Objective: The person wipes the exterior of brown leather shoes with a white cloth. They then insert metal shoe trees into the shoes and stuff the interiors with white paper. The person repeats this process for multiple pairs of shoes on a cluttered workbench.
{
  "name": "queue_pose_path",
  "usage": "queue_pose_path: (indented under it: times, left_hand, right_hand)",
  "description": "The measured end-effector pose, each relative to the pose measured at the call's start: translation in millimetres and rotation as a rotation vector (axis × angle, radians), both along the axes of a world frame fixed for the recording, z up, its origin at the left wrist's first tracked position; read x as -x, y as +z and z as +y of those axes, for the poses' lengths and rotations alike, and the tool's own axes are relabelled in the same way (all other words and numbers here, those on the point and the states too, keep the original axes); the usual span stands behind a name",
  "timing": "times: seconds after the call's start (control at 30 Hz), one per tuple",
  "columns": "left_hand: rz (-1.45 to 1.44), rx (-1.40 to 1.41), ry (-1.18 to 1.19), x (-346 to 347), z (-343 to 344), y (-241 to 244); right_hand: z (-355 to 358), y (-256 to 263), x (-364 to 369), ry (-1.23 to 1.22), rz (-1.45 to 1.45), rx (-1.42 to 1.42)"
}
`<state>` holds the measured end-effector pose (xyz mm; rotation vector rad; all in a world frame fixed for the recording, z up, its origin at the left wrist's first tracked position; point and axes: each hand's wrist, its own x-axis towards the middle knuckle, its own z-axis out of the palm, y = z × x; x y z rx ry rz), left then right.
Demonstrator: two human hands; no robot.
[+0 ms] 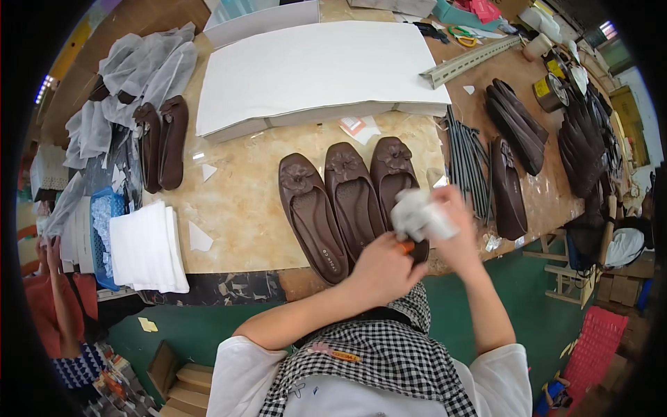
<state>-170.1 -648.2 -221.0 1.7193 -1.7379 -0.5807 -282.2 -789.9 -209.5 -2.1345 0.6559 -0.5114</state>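
Observation:
Three dark brown ballet flats with flower ornaments stand side by side at the table's front: a left flat (312, 213), a middle flat (354, 193) and a right flat (394, 161). My left hand (385, 268) is curled over the heel area of the right one, with a small orange object (405, 247) at its fingers; its kind cannot be told. Crumpled white tissue paper or thin cloth (422, 213), blurred, is gripped by my right hand (456, 213) above the right flat. The two hands partly hide that shoe.
A large white paper stack (323, 73) lies behind, with a slotted metal angle bar (469, 60) across its corner. Dark rods (466, 156) and more brown shoes (508, 193) are rightward. Leftward are folded white cloths (146, 245), a blue basket (104, 234) and another person's hands (49, 253).

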Motion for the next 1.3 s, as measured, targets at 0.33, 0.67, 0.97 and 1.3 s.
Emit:
queue_pose_path:
  times: [0.33, 0.67, 0.97, 1.3]
  left_hand:
    - [-0.188, -0.089, -0.136, 3, -4, -22]
    - [-0.553, -0.076, -0.032, -115, -106, 41]
    - [-0.411, 0.159, 0.567, -247, -143, -27]
    - [-0.620, -0.013, 0.681, -273, -147, -51]
  right_hand:
    - [-23, -21, -53, 0.089, 0.204, 0.253]
    - [-40, -47, -49, -0.168, 0.215, 0.143]
    - [7, -5, 0, -0.229, 0.007, -0.259]
    - [36, 15, -7, -0.117, -0.179, -0.455]
